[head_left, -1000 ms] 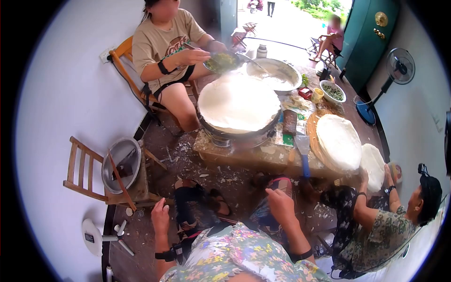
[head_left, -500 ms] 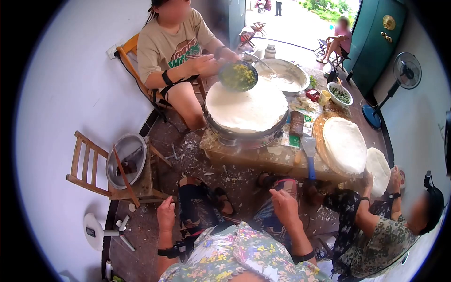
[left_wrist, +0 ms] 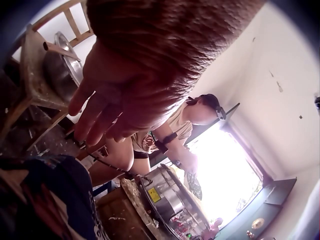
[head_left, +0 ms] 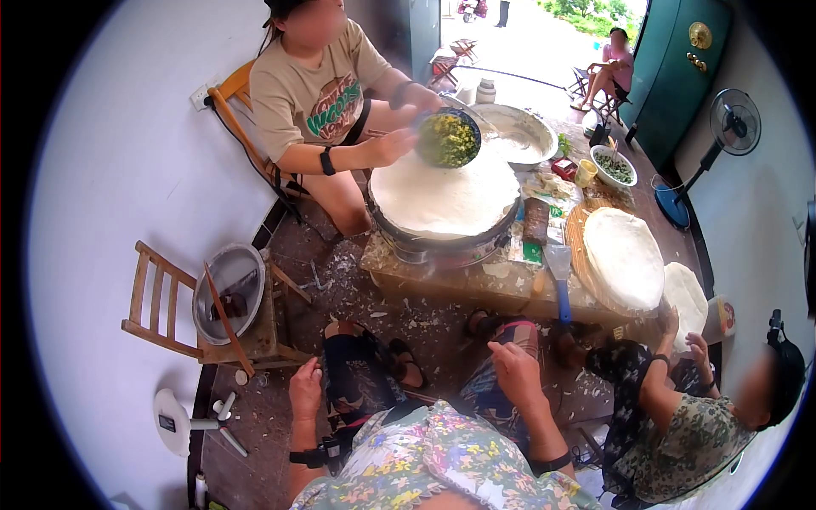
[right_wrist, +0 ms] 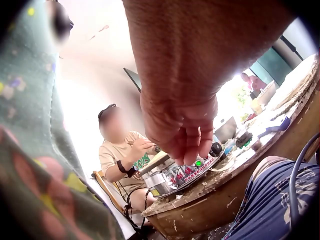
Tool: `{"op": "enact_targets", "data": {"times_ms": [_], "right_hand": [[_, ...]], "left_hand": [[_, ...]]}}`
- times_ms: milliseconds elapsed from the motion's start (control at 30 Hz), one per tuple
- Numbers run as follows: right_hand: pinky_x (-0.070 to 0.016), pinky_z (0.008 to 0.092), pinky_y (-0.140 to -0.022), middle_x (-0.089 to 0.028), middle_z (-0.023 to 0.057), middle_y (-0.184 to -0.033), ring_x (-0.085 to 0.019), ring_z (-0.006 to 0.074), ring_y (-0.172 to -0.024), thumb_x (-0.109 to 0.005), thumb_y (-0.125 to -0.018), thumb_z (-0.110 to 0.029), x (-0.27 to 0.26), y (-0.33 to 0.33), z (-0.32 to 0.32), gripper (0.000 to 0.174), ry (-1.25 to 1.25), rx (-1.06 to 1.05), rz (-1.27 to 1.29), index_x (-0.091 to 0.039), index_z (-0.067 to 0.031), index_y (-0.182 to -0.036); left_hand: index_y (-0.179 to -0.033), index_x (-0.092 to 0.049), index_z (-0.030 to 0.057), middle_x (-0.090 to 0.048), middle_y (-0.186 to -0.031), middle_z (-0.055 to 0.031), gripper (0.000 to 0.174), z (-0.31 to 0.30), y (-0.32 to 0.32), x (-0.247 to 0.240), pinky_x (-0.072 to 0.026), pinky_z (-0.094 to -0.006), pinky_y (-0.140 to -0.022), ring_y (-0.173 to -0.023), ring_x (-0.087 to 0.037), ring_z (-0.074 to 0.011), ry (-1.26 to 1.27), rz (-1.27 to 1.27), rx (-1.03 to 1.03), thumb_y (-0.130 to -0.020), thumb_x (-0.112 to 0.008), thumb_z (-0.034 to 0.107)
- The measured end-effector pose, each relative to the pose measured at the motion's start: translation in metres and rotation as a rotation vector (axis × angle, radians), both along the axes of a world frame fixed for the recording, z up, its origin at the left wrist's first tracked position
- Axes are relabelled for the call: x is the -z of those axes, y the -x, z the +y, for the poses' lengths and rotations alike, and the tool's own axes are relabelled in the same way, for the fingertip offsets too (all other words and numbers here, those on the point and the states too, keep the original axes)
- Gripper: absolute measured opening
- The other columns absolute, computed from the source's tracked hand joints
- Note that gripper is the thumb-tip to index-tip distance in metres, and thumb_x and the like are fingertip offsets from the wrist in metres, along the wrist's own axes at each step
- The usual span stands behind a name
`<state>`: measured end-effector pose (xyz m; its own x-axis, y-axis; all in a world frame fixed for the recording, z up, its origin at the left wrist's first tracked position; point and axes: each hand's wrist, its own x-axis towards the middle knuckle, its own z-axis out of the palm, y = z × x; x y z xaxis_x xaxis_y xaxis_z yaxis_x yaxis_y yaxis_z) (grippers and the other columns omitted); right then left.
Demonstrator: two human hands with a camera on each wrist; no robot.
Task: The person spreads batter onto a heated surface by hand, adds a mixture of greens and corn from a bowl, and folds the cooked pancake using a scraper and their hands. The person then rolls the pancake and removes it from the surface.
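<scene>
My left hand (head_left: 305,389) hangs over my left thigh, its fingers loosely bent with nothing in them, as the left wrist view also shows. Near my right knee is my right hand (head_left: 515,371), relaxed and empty, fingers drooping. In front of me, a round griddle (right_wrist: 159,181) on the low table carries a large pale flatbread (head_left: 442,200). Across from me, a seated person (head_left: 310,93) tilts a dark bowl (head_left: 448,140) of chopped yellow-green filling above the flatbread's far edge. Neither of my hands touches the griddle or the food.
A blue-handled scraper (head_left: 560,285) lies at the table's front edge, beside a stack of flatbreads (head_left: 623,257) on a wooden board. Another person (head_left: 697,433) at the right handles a flatbread. A metal basin (head_left: 228,293) rests on a chair at left. Behind stands a batter basin (head_left: 534,153).
The bowl of filling has moved right, over the flatbread, and tips further toward me. My hands stay nearly still. The person at right shifts their hands on the flatbread.
</scene>
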<state>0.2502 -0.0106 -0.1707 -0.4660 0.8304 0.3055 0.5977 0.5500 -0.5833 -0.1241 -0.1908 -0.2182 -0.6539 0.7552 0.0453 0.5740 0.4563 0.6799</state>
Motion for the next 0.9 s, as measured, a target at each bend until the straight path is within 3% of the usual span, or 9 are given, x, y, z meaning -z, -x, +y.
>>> {"op": "enact_targets", "data": {"times_ms": [400, 567, 633, 767, 900], "right_hand": [[-0.0505, 0.0408, -0.064, -0.062, 0.0096, -0.081, -0.063, 0.0315, -0.075, -0.058, -0.082, -0.005, -0.003, 0.000, 0.001, 0.023, -0.003, 0.000, 0.007, -0.065, -0.0091, -0.104], [-0.0503, 0.0372, -0.067, -0.064, 0.0142, -0.084, -0.064, 0.0346, -0.077, -0.060, -0.086, -0.006, 0.009, -0.008, 0.055, 0.020, 0.071, 0.071, 0.201, -0.066, -0.0042, -0.105], [-0.0508, 0.0346, -0.072, -0.067, 0.0158, -0.089, -0.066, 0.0309, -0.083, -0.060, -0.089, -0.009, 0.019, -0.009, 0.096, 0.022, 0.084, 0.129, 0.228, -0.065, -0.0006, -0.109], [-0.0505, 0.0309, -0.084, -0.065, 0.0169, -0.118, -0.066, 0.0207, -0.095, -0.059, -0.092, -0.010, 0.012, 0.007, 0.172, 0.034, 0.147, 0.162, 0.474, -0.059, 0.0029, -0.123], [-0.0504, 0.0299, -0.083, -0.063, 0.0152, -0.123, -0.065, 0.0193, -0.094, -0.060, -0.091, -0.008, 0.009, 0.024, 0.203, 0.036, 0.138, 0.174, 0.635, -0.058, 0.0016, -0.126]], "left_hand": [[-0.116, -0.064, -0.0012, -0.068, -0.107, -0.0189, 0.030, -0.001, -0.004, -0.003, -0.0507, -0.0357, -0.086, -0.097, -0.066, -0.0323, 0.034, 0.004, -0.001, -0.088, -0.057, 0.006], [-0.116, -0.063, -0.0023, -0.070, -0.102, -0.0179, 0.031, -0.005, 0.002, 0.006, -0.0515, -0.0342, -0.083, -0.093, -0.067, -0.0295, 0.003, 0.032, 0.009, -0.087, -0.058, 0.008], [-0.115, -0.063, -0.0026, -0.069, -0.104, -0.0181, 0.031, -0.003, 0.004, 0.008, -0.0511, -0.0343, -0.084, -0.094, -0.067, -0.0299, -0.006, 0.014, 0.015, -0.087, -0.058, 0.008], [-0.114, -0.064, -0.0020, -0.066, -0.109, -0.0186, 0.031, 0.002, 0.012, 0.024, -0.0497, -0.0358, -0.088, -0.101, -0.064, -0.0330, -0.035, 0.092, 0.116, -0.085, -0.059, 0.007], [-0.114, -0.064, 0.0002, -0.065, -0.115, -0.0183, 0.031, 0.012, 0.004, 0.018, -0.0487, -0.0381, -0.091, -0.105, -0.062, -0.0355, 0.018, 0.056, 0.112, -0.084, -0.060, 0.007]]}}
